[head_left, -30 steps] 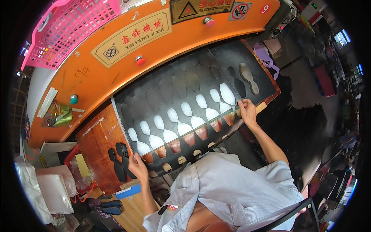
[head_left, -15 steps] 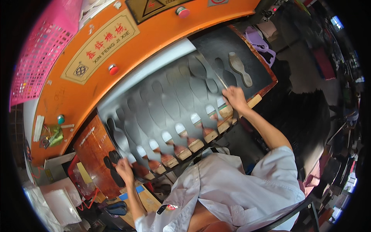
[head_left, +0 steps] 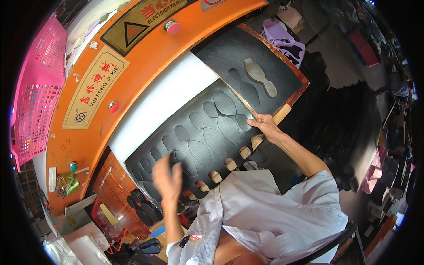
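Observation:
A dark grey sheet (head_left: 207, 132), scored or cut with several shoe-sole outlines, lies across the machine bed in front of me. My right hand (head_left: 265, 124) is closed on its right edge, thumb on top. Over the sheet's left part is my left hand (head_left: 168, 179), smeared by motion, its thumb apart from the fingers and nothing seen in it. Through sole-shaped openings along the near edge, wooden and reddish surfaces (head_left: 229, 164) show. To the right, a metallic sole-shaped cutting die (head_left: 260, 78) lies on a black board (head_left: 282, 86), beside a dark sole shape (head_left: 244, 87).
Behind the sheet is a white bed surface (head_left: 163, 99) under an orange machine beam (head_left: 145, 66) with red and green buttons. Dark soles (head_left: 143, 207) are stacked on a reddish-brown board (head_left: 112, 187) at left. A pink basket (head_left: 42, 92) stands far left; purple cut scrap (head_left: 282, 39) hangs beyond the board.
The sheet has come nearer to me, baring more white bed behind it. My left hand has left the sheet's near left corner and moved over it. My right hand stays on the right edge.

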{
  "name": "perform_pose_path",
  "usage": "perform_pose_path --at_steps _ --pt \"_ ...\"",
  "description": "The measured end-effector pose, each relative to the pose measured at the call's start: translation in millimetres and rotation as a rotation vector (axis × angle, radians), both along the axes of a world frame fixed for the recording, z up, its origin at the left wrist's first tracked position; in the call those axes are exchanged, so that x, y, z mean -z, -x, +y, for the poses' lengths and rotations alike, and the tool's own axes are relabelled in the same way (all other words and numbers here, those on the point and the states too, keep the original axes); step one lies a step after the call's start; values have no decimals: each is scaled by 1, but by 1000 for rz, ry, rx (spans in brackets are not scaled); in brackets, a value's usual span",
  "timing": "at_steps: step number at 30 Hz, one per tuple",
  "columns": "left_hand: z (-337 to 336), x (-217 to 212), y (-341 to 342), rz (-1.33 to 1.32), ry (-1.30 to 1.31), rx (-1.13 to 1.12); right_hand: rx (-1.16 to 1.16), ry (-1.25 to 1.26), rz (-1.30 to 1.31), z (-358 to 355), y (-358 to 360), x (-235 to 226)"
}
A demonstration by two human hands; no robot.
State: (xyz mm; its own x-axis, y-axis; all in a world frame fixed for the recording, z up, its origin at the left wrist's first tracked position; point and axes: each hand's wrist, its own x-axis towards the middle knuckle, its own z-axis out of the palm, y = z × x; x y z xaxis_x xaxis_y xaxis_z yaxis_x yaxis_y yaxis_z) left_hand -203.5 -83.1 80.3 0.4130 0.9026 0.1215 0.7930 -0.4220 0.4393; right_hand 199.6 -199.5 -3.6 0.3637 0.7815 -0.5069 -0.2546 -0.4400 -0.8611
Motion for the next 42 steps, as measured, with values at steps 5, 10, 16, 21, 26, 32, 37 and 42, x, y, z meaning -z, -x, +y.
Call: perform_pose_path --at_steps 5,10,16,21,26,32,37,42 --pt "-3 37 -188 -155 121 733 77 -130 213 -2 6 -6" --pt "6 67 -240 -374 148 598 93 -162 246 -5 9 6" --pt "93 22 -220 -1031 533 41 110 -112 -92 -3 23 7" --pt "103 -43 -183 -1064 517 -31 62 -293 -1067 8 42 -57" --pt "54 -43 -187 -1251 886 -247 -51 -644 -1017 68 97 -77" --pt "52 -22 -167 -1014 571 -150 21 -225 -315 60 95 -37" --pt "25 22 -166 -103 253 633 -90 -139 -466 62 62 -22" --pt "16 54 -166 -58 190 723 -91 -120 -597 40 63 -35"
